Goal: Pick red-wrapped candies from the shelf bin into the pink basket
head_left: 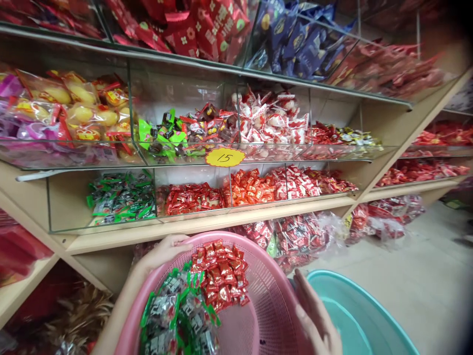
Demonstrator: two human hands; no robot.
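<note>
A pink perforated plastic basket point(275, 276) is in front of me at the bottom of the head view. Inside it lie candies in clear and green wrappers point(177, 315) on the left and small red-wrapped candies point(223, 276) at the back. My left hand point(168, 252) is closed on the basket's far left rim, its fingertips partly hidden. On the opposite side, my right hand point(314, 315) is beside the right wall with fingers stretched out and close together. Whether its palm presses on the basket is hard to see.
A teal tub point(360, 305) stands right of the basket on the pale floor point(417, 266). Ahead are wooden shelves point(207, 224) with glass-fronted bins of wrapped candies and a yellow tag point(225, 157) marked 15. Plastic bags of candies point(305, 234) lie under the lowest shelf.
</note>
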